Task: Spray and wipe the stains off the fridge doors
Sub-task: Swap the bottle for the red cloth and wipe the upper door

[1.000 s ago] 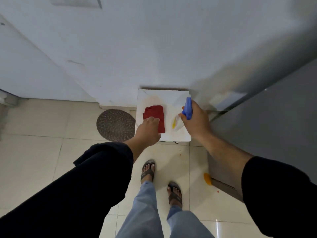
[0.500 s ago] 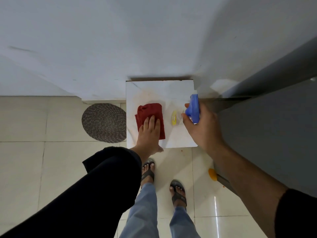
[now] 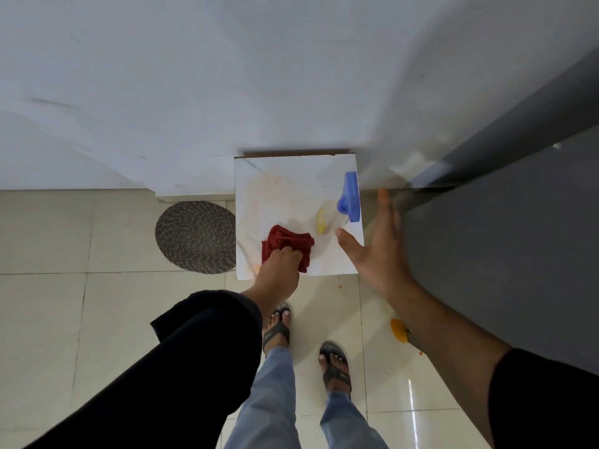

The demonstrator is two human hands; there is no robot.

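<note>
Left hand, fingers clenched on the red cloth, at 6 o'clock on the white worktop. Right hand, fingers spread and released, apparently just clear of the blue-headed spray bottle standing at 3 o'clock beside the grey fridge door.

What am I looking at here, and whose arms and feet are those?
There is no machine: a person wears a camera on the head, looking down, so you see their own arms, legs and sandalled feet. The left hand grips a crumpled red cloth on a small white stand set against the wall. The right hand is open and holds nothing; just beyond it on the stand is a spray bottle with a blue head. The grey surface on the right is the fridge. A round woven mat lies on the tiled floor, and something orange sits by the fridge's foot.
</note>
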